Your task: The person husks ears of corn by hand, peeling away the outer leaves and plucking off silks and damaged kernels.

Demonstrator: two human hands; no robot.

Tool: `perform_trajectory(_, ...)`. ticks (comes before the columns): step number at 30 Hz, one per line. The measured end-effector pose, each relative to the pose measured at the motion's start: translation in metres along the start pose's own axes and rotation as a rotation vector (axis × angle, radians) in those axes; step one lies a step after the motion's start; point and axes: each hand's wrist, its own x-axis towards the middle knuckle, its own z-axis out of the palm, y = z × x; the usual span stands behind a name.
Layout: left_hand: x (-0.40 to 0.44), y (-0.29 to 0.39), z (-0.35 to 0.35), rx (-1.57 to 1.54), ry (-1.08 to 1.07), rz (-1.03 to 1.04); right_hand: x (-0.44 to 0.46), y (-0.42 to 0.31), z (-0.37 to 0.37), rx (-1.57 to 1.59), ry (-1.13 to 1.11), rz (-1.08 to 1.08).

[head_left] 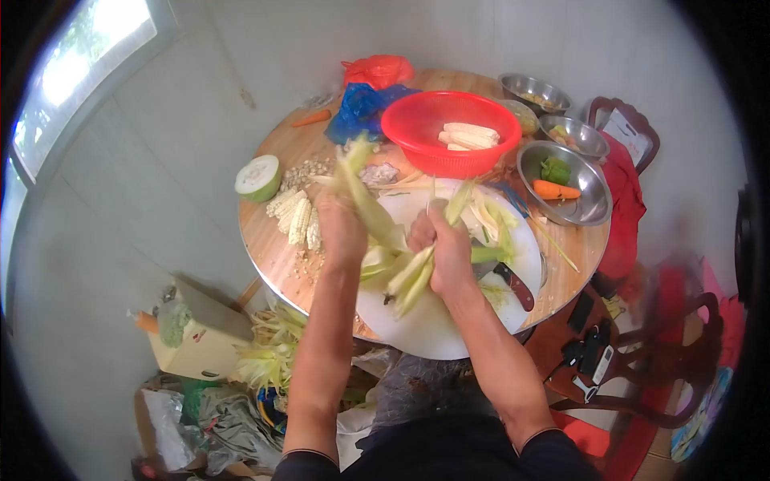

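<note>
My right hand is closed around a partly husked ear of corn, its green leaves sticking out on several sides. To its left, my left hand grips a pale green corn husk, somewhat blurred, peeled away from the ear. Both hands are above a round white cutting board. On the board lie loose husks and a knife with a dark red handle. Just left of my left hand sit several corn cobs beside a heap of kernels.
A red basket with bare cobs stands at the back. Metal bowls on the right hold a carrot and a green pepper. A cut gourd is at the left edge. Husks pile below; a chair stands right.
</note>
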Motion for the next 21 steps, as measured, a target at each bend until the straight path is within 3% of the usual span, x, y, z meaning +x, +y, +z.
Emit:
perform_trajectory(4, 0.002, 0.005, -0.013, -0.127, -0.012, -0.022, -0.029, 0.002, -0.017, -0.252, 0.145, 0.1)
perform_trajectory(9, 0.011, 0.009, -0.027, -0.175, 0.003, -0.074, -0.026, -0.003, -0.034, -0.47, 0.159, 0.15)
perform_trajectory(11, 0.006, -0.002, -0.027, 0.027, 0.0, 0.005, -0.027, 0.0, -0.042, -0.8, 0.099, 0.157)
perform_trajectory(12, 0.001, -0.002, -0.019, 0.027, -0.001, 0.0, -0.025, -0.003, -0.036, -0.799, 0.105, 0.158)
perform_trajectory(14, -0.019, 0.01, 0.009, 0.068, 0.03, -0.105, -0.018, -0.018, -0.011, -1.13, 0.036, 0.01)
perform_trajectory(15, -0.029, 0.018, 0.023, 0.066, 0.026, -0.11, -0.014, -0.023, -0.002, -1.132, 0.044, 0.01)
perform_trajectory(17, -0.043, 0.032, 0.042, 0.353, -0.086, 0.044, -0.003, -0.029, 0.016, -1.15, 0.001, -0.272)
perform_trajectory(21, -0.051, 0.028, 0.05, 0.331, -0.116, 0.075, 0.013, -0.036, 0.032, -0.983, 0.005, -0.233)
